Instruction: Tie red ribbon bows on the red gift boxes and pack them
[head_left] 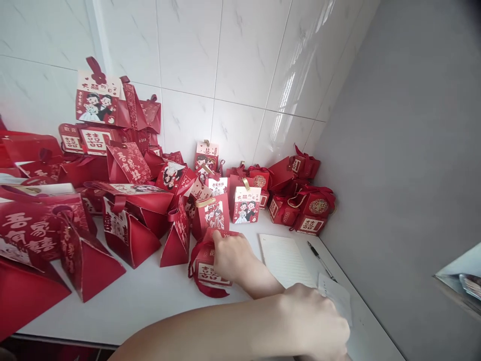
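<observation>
Mostly, the left hand (315,321) covers a paper slip (338,297), fingers hidden.

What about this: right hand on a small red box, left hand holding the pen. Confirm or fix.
One error: the left hand holds a white paper slip, not the pen, as the head view shows. The right hand is on the small red box.

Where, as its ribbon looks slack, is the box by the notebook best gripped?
Probably pinch the box across its side walls, low down, from the near side: the hand covers its top, and the ribbon lies limp around it.
</observation>
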